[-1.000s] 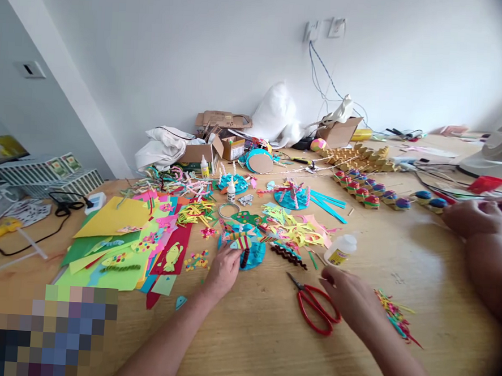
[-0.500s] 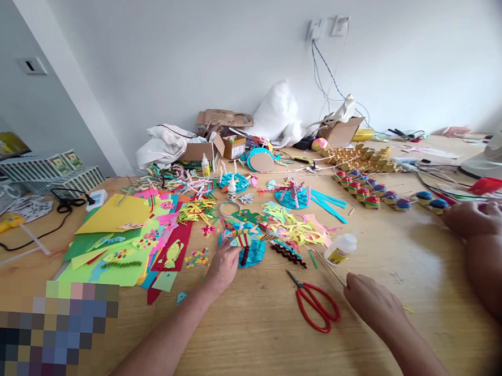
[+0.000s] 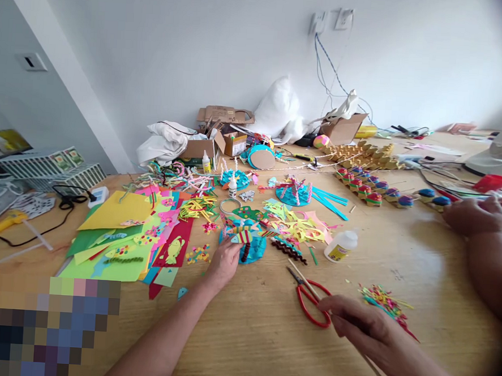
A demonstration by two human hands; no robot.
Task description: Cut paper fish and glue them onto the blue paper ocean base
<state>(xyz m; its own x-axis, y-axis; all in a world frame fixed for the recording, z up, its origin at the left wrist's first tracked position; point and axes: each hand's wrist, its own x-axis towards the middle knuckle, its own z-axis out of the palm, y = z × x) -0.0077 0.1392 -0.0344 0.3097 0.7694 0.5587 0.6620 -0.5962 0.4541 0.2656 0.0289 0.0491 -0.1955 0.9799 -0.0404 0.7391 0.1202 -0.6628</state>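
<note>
My left hand point(image 3: 224, 264) pinches a striped paper fish point(image 3: 242, 237) over a blue round base point(image 3: 256, 249) with a dark brown fuzzy stem on it. Closed around a thin wooden stick point(image 3: 299, 275), my right hand point(image 3: 364, 322) is low on the right. The stick's tip points away from me, above the red-handled scissors point(image 3: 315, 314) lying on the table. Just right of the base are dark brown wavy strips point(image 3: 288, 251). A clear glue bottle point(image 3: 341, 246) with a yellow label leans beyond the scissors.
Coloured paper sheets point(image 3: 105, 213) are stacked at left, and paper strips point(image 3: 297, 225) lie beyond my hands. Small colourful scraps point(image 3: 386, 304) are near my right hand. Another person's hands point(image 3: 479, 216) work at far right beside painted egg-carton pieces point(image 3: 371, 198). Boxes point(image 3: 198, 149) line the wall.
My right hand has moved left and toward me with the stick, now over the scissors' handles, uncovering the colourful scraps. My left hand stays at the base with the fish.
</note>
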